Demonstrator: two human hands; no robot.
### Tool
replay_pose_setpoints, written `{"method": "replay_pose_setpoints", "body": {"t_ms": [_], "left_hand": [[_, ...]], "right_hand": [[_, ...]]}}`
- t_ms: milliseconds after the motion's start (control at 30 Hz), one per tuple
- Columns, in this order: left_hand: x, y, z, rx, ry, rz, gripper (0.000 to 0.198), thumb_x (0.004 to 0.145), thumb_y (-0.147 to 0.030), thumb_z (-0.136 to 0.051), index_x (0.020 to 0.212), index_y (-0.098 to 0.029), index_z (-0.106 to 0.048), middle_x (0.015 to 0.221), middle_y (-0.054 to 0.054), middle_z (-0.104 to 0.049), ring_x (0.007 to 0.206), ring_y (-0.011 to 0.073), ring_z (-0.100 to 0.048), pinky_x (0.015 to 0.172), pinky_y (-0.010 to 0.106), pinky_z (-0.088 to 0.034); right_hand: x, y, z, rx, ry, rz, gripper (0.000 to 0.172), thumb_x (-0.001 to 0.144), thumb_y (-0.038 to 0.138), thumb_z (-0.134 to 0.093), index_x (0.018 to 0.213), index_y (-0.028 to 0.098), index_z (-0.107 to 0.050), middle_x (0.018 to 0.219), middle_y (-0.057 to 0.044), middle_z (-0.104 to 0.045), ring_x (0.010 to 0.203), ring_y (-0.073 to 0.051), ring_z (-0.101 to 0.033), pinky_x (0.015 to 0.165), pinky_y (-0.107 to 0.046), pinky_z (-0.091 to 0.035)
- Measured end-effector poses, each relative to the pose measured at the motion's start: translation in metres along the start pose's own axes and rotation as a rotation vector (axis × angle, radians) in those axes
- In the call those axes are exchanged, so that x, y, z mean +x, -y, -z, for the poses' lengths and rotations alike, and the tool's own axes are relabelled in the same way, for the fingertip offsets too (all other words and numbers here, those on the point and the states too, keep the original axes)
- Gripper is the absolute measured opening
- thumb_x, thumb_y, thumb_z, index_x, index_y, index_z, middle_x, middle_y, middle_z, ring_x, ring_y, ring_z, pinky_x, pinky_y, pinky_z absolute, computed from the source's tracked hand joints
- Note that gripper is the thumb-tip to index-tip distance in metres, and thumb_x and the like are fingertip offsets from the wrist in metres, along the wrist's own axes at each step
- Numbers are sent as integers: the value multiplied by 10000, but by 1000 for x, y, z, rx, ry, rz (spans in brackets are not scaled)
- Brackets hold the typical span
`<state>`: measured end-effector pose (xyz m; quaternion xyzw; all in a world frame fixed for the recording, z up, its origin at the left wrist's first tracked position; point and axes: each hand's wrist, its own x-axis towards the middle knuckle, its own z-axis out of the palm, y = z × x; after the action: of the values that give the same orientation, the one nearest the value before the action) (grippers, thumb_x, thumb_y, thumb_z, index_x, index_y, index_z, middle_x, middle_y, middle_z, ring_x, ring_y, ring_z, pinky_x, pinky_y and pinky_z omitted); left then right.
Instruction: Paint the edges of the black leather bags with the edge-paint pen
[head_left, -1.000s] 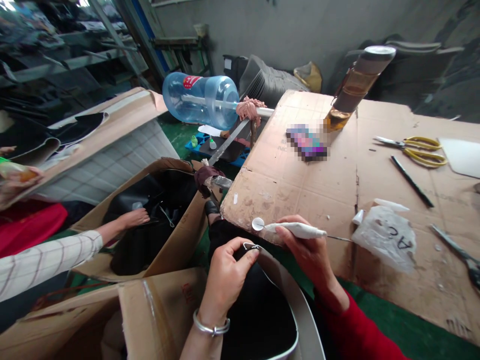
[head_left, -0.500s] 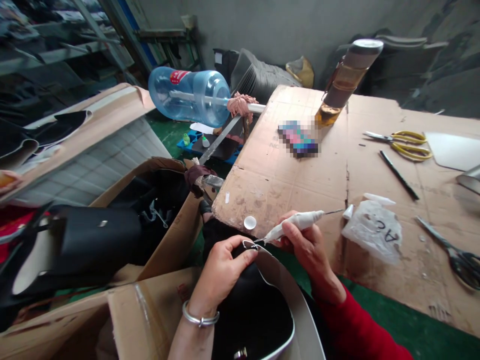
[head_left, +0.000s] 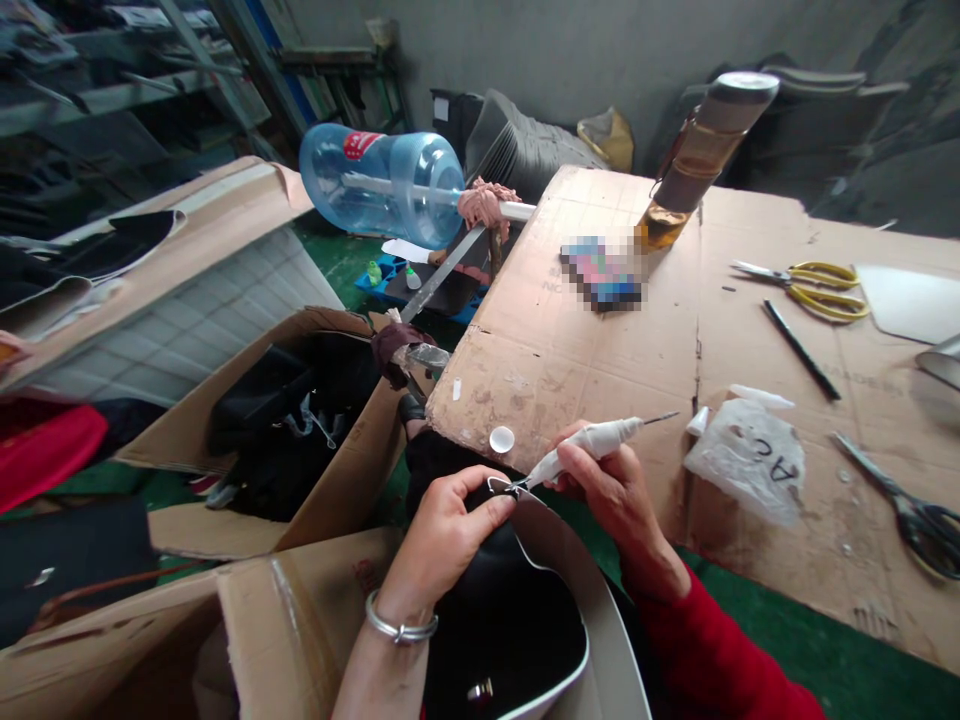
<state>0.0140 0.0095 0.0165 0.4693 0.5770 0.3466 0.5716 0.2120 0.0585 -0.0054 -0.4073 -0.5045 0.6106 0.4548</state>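
My left hand (head_left: 450, 530), a silver bangle at its wrist, pinches the upper edge of a black leather bag piece (head_left: 510, 610) between thumb and fingers. This piece has a white-edged rim, a pale inner side and a small metal clasp near the bottom of the view. My right hand (head_left: 611, 490) is closed around a white-wrapped pointed tool (head_left: 589, 445). One thin metal end of it meets the bag's edge right by my left fingertips; the other metal end points up to the right. What exactly the tip touches is too small to tell.
On the cardboard-covered table (head_left: 600, 370) are a white cap (head_left: 502, 439), yellow-handled scissors (head_left: 817, 285), black scissors (head_left: 926, 525), a plastic bag (head_left: 750, 460), a phone (head_left: 600, 272) and a drink bottle (head_left: 697, 150). Cardboard boxes (head_left: 315, 600) stand left. At far left is a person's hand (head_left: 11, 348).
At the left, a black bag with a pale strap has moved down and left, uncovering the open box. My two hands and the tool have hardly moved.
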Motion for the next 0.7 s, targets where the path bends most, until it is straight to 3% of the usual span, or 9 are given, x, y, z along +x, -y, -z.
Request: {"method": "replay_pose_setpoints", "body": {"t_ms": [400,700], "left_hand": [[0,6,-4,-46,-16,-18,164,871,-320,-694,833,-167,-741,805,21,-684,817,186,-574,770,261,-430],[-1,2,-10,-90,-16,-3,134,811,-275,-699,767,-159,-749,742,14,-660,760,168,-544,714,257,-395]], "right_hand": [[1,2,0,-72,47,42,301,965,397,-694,765,173,-699,687,0,-647,573,-109,-600,521,-210,-452],[-1,5,2,-74,58,-10,334,966,422,-686,745,172,-670,626,10,-632,543,-111,-575,513,-217,-436]]}}
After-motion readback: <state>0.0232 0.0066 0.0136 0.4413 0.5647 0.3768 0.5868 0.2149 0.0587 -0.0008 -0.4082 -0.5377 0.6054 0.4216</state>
